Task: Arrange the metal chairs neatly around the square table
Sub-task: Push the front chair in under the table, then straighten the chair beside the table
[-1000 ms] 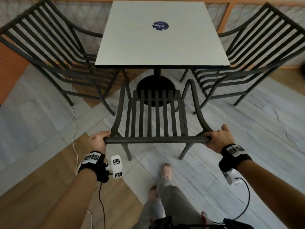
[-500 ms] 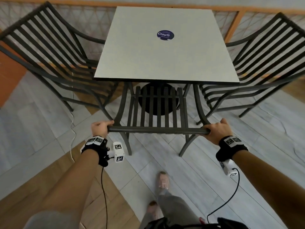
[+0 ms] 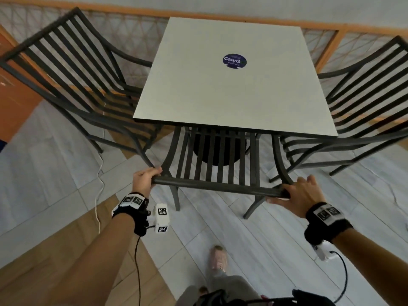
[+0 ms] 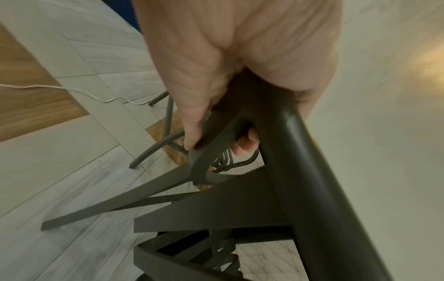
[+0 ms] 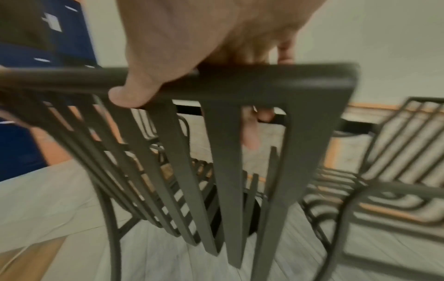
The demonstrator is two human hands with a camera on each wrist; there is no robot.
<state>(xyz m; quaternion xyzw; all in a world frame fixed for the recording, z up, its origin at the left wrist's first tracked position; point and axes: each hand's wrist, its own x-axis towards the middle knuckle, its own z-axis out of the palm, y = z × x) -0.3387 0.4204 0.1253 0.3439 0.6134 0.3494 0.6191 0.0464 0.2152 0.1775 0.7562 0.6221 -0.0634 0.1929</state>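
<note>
A square white-topped table (image 3: 231,85) stands in front of me. The near dark metal slatted chair (image 3: 220,187) faces it, its seat tucked under the table's front edge. My left hand (image 3: 144,178) grips the left end of its top rail (image 4: 312,190), fingers (image 4: 245,146) wrapped round it. At the right end of the rail (image 5: 264,79), my right hand (image 3: 300,193) holds on, thumb (image 5: 129,95) on the near side and fingers curled over the far side. A second chair (image 3: 77,85) stands at the table's left side and a third (image 3: 364,107) at its right.
A wood-framed railing with netting (image 3: 132,29) runs behind the table. A white cable (image 3: 99,184) trails on the floor at the left. The table's black round base (image 3: 218,153) shows through the chair's slats. My shoe (image 3: 218,259) is on the grey floor behind the chair.
Both hands have pushed the near chair forward; its seat has gone from clear of the table to under its front edge. I have stepped closer.
</note>
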